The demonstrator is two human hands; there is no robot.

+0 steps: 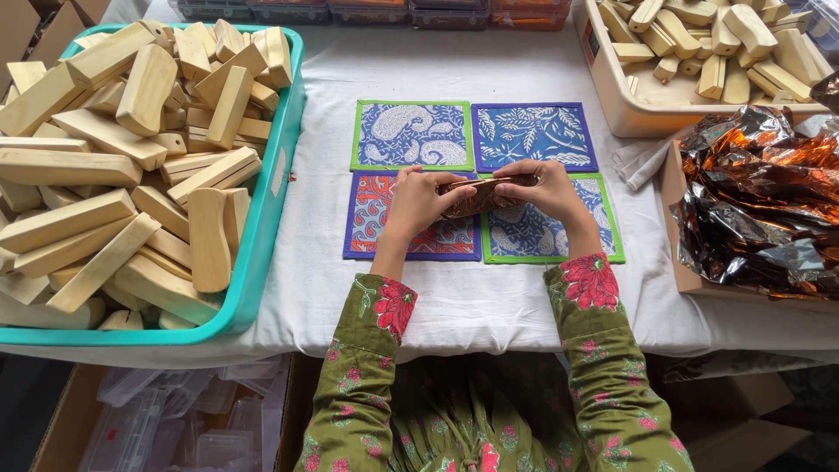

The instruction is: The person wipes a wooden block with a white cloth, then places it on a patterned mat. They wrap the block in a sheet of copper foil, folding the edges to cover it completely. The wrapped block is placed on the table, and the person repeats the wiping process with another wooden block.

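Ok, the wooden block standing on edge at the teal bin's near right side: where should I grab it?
Probably pinch the wooden block across its long flat faces near the upper end, coming from straight above. It stands on edge atop the pile in the teal bin, so both faces look exposed, with the bin wall close on its right.

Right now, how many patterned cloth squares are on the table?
4, in a two-by-two block: green-edged square back left, dark-blue-edged square back right, red-and-blue square front left, green-edged front square front right, partly under the hands.
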